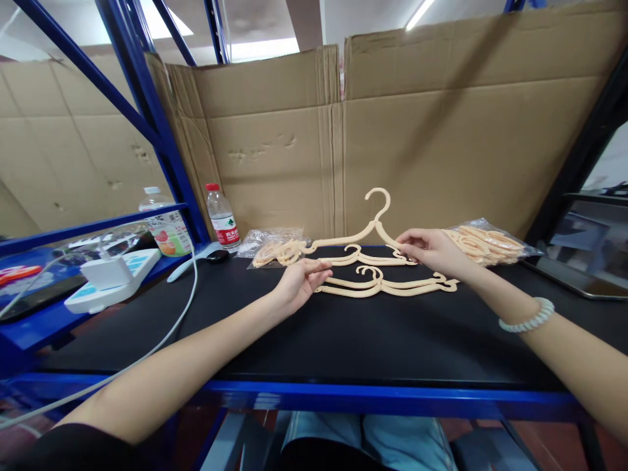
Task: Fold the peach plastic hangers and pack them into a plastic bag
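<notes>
A beige clothes hanger stands raised with its hook upward, above other hangers on the black table top. At its right end, my right hand is closed in a pinch on it. My left hand is closed too, fingertips on the left end of a hanger lying behind the front ones; those fingers partly cover the contact. Closest to me, a pair of overlapping beige hangers lies flat, hooks pointing away, their left ends beside my left hand.
Clear plastic bags hold beige hangers at the back left and back right. A red-capped bottle, a light-blue handled tool, a white cable and a power strip are at left. Cardboard walls the back.
</notes>
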Demonstrator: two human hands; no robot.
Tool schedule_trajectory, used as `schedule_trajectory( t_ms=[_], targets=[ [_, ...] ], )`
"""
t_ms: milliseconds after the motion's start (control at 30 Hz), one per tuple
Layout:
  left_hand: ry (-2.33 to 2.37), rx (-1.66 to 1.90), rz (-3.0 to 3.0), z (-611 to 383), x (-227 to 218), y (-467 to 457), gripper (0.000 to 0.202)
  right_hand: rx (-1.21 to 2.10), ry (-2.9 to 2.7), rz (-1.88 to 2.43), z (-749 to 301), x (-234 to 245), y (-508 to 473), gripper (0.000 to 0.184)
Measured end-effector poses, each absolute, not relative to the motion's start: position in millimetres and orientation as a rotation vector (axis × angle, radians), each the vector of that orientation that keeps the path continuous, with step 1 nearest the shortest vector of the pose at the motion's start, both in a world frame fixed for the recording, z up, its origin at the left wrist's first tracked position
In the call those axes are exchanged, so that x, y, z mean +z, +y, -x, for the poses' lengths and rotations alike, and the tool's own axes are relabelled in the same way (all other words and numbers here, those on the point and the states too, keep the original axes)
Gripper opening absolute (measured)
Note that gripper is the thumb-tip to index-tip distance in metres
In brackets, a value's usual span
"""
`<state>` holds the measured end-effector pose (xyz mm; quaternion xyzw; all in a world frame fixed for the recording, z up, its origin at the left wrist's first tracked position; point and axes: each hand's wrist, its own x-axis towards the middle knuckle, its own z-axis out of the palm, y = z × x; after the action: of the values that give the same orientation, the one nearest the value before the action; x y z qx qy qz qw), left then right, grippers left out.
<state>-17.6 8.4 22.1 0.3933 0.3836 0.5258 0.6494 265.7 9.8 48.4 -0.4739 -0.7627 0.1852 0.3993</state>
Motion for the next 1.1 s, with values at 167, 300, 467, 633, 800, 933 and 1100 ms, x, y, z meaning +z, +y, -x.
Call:
schedule_trajectory(
  t_ms=[167, 300, 467, 633, 800, 933, 1100],
  targets=[
    [0.816, 1.016, -1.889, 10.8, 18.7, -22.8, 0.007, 0.647, -1.948, 1.258, -273.2, 55.2, 7.9, 0.03],
    [0.521, 0.835, -2.714, 6.5, 20.3, -45.6, 0.019, 0.886, -2.151, 1.255, -270.9, 55.4, 1.3, 0.031],
    [0.409, 0.591, -2.932, 2.8, 14.9, -49.4, 0.036, 1.096, -2.33, 1.279, -260.1, 48.8, -2.7, 0.026],
    [0.471, 0.461, -2.876, 4.4, 12.3, -44.3, 0.034, 0.821, -2.589, 1.389, -261.4, 50.4, -2.3, 0.017],
    [0.389, 0.459, -2.849, 5.0, 14.4, -44.6, 0.033, 0.694, -2.742, 1.403, -269.6, 54.2, -3.4, 0.017],
    [0.369, 0.467, -2.852, 5.0, 14.3, -44.4, 0.033, 0.607, -2.768, 1.47, -272.3, 55.6, -5.4, 0.017],
    [0.423, 0.533, -2.746, 6.5, 13.1, -43.1, 0.033, 0.561, -2.734, 1.53, -275.3, 53.2, -1.5, 0.017]
  ],
)
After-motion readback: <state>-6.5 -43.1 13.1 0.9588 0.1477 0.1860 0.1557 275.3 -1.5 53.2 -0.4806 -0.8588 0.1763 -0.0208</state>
